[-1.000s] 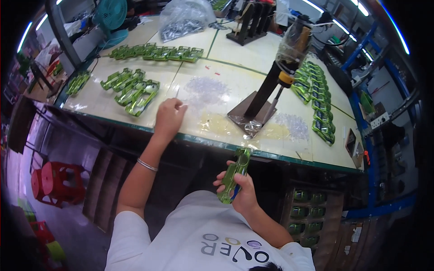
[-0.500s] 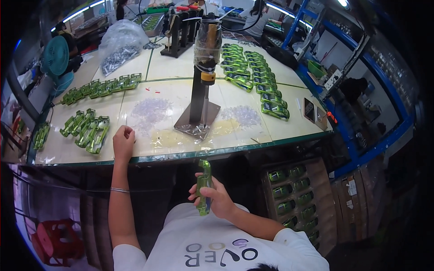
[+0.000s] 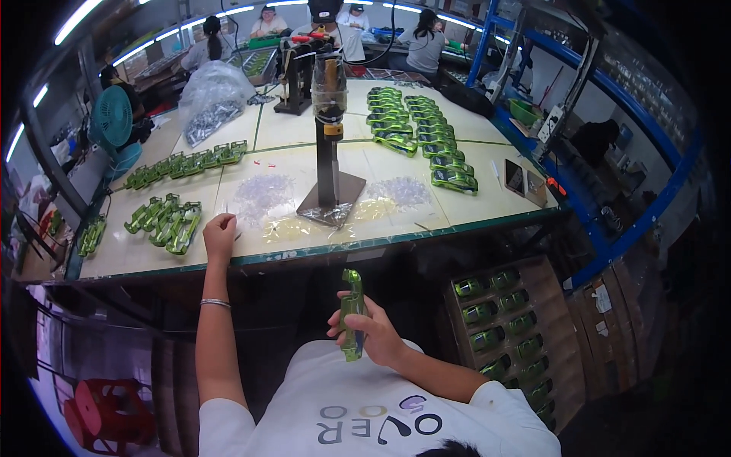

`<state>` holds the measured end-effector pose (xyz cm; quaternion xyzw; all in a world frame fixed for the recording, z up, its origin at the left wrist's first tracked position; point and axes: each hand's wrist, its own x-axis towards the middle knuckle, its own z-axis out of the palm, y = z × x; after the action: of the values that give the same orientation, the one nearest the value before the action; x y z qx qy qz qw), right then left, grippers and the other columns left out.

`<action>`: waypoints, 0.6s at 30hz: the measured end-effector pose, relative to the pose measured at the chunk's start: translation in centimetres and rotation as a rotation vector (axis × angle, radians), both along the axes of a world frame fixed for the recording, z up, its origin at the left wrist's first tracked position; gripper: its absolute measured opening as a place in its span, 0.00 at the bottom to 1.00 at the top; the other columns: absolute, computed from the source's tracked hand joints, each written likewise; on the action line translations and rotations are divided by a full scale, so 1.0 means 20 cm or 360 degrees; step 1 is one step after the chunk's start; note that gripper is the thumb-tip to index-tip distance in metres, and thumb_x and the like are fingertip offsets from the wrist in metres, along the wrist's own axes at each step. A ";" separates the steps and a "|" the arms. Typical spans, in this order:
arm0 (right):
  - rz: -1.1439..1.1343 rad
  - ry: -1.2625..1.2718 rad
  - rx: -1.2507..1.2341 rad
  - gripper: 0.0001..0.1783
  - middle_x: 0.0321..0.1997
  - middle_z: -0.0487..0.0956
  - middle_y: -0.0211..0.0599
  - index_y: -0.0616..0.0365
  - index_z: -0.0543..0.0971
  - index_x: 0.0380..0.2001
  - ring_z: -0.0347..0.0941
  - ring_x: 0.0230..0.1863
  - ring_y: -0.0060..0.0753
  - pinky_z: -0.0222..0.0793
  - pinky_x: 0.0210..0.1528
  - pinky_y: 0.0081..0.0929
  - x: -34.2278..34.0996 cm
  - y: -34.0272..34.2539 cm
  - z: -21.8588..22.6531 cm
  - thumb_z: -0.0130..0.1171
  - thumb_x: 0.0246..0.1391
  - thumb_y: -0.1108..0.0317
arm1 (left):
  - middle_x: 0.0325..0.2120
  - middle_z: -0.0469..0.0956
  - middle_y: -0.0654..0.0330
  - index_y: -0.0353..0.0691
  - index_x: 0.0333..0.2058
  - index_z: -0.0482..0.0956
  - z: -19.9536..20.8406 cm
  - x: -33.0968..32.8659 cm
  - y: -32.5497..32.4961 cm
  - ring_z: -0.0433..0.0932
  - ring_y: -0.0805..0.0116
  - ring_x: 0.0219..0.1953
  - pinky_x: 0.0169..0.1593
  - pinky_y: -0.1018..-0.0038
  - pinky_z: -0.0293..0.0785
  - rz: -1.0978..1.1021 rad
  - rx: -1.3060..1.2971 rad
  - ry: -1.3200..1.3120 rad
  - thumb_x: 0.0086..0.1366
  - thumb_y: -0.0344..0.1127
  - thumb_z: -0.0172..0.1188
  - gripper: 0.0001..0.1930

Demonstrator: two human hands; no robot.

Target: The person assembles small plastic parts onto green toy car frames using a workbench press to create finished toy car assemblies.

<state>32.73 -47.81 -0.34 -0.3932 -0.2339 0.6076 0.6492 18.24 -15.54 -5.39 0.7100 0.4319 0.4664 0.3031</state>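
Note:
My right hand (image 3: 371, 335) grips a shiny green toy car body (image 3: 352, 314), held upright close to my chest, below the table edge. My left hand (image 3: 219, 232) rests on the cream table (image 3: 457, 209) near its front edge, fingers curled beside a heap of small clear plastic parts (image 3: 263, 195); whether it pinches one I cannot tell. A tall press stand (image 3: 330, 145) on a square metal base rises just beyond both hands. A cluster of green car bodies (image 3: 164, 222) lies left of my left hand.
Rows of green car bodies (image 3: 420, 137) cover the right side of the table, another row (image 3: 186, 164) the left. A clear bag of parts (image 3: 209, 99) sits far left. A cardboard box of green cars (image 3: 502, 335) stands at my right. A red stool (image 3: 106, 407) stands lower left. Other people sit at the far end.
The view has swung, so the table and stand shifted in the picture. My right hand still holds the green car body; my left hand stays on the table by the clear parts.

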 end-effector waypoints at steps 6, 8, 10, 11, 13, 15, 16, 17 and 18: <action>0.0017 -0.0005 -0.0039 0.32 0.32 0.70 0.45 0.62 0.55 0.49 0.70 0.33 0.37 0.69 0.33 0.26 -0.01 -0.06 -0.04 0.54 0.40 0.65 | 0.22 0.76 0.57 0.33 0.29 0.76 0.01 -0.01 0.00 0.74 0.72 0.25 0.31 0.79 0.68 0.0009 0.0063 0.0049 0.50 0.29 0.52 0.08; 0.0035 -0.0010 -0.0063 0.33 0.32 0.70 0.45 0.62 0.55 0.49 0.70 0.33 0.37 0.69 0.34 0.26 -0.03 -0.06 -0.04 0.54 0.40 0.64 | 0.23 0.75 0.55 0.33 0.29 0.76 0.00 0.00 0.00 0.74 0.69 0.26 0.32 0.77 0.68 0.0041 0.0180 0.0090 0.50 0.28 0.52 0.08; 0.0075 -0.0047 -0.0078 0.33 0.32 0.70 0.45 0.62 0.55 0.49 0.70 0.33 0.36 0.69 0.34 0.26 -0.05 -0.07 -0.04 0.55 0.40 0.63 | 0.24 0.75 0.53 0.33 0.29 0.75 0.00 0.00 0.00 0.74 0.65 0.27 0.33 0.76 0.68 0.0076 0.0297 0.0132 0.50 0.28 0.51 0.08; 0.0080 -0.0047 -0.0079 0.33 0.32 0.70 0.45 0.62 0.55 0.49 0.70 0.33 0.36 0.69 0.34 0.26 -0.06 -0.07 -0.04 0.55 0.40 0.63 | 0.24 0.75 0.52 0.33 0.29 0.75 0.00 0.00 0.00 0.74 0.63 0.27 0.34 0.74 0.68 0.0065 0.0355 0.0135 0.51 0.28 0.51 0.07; 0.0094 -0.0092 -0.0084 0.34 0.32 0.70 0.44 0.62 0.55 0.49 0.70 0.33 0.36 0.69 0.34 0.25 -0.07 -0.06 -0.03 0.56 0.39 0.63 | 0.24 0.74 0.50 0.33 0.28 0.75 0.01 0.00 -0.01 0.74 0.60 0.28 0.34 0.73 0.68 0.0056 0.0415 0.0134 0.51 0.28 0.50 0.07; 0.0104 -0.0105 -0.0093 0.34 0.33 0.70 0.44 0.62 0.56 0.49 0.70 0.33 0.35 0.68 0.34 0.25 -0.08 -0.06 -0.03 0.56 0.39 0.62 | 0.23 0.74 0.51 0.32 0.28 0.73 0.02 0.01 -0.02 0.73 0.61 0.26 0.33 0.72 0.68 0.0047 0.0266 0.0088 0.51 0.27 0.50 0.06; 0.0111 -0.0116 -0.0102 0.34 0.33 0.70 0.44 0.62 0.56 0.49 0.70 0.33 0.35 0.68 0.34 0.25 -0.08 -0.06 -0.03 0.56 0.39 0.62 | 0.23 0.74 0.51 0.32 0.28 0.73 0.03 0.01 -0.03 0.73 0.61 0.26 0.33 0.72 0.68 0.0048 0.0271 0.0081 0.51 0.27 0.50 0.06; 0.0112 -0.0123 -0.0097 0.34 0.33 0.70 0.44 0.62 0.56 0.49 0.70 0.33 0.35 0.68 0.34 0.25 -0.09 -0.05 -0.03 0.56 0.39 0.62 | 0.22 0.74 0.51 0.32 0.29 0.72 0.04 0.01 -0.04 0.73 0.61 0.26 0.32 0.72 0.68 0.0045 0.0233 0.0060 0.52 0.27 0.50 0.06; 0.0126 -0.0127 -0.0114 0.33 0.33 0.70 0.44 0.62 0.56 0.49 0.70 0.33 0.35 0.68 0.34 0.26 -0.09 -0.04 -0.03 0.56 0.39 0.62 | 0.21 0.73 0.52 0.32 0.29 0.72 0.04 0.01 -0.05 0.73 0.61 0.25 0.31 0.72 0.67 0.0043 0.0195 0.0039 0.52 0.27 0.49 0.06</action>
<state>30.90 -48.71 -0.98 -0.4305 -0.2529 0.6248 0.6003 18.37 -16.56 -4.58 0.7270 0.4158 0.4871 0.2476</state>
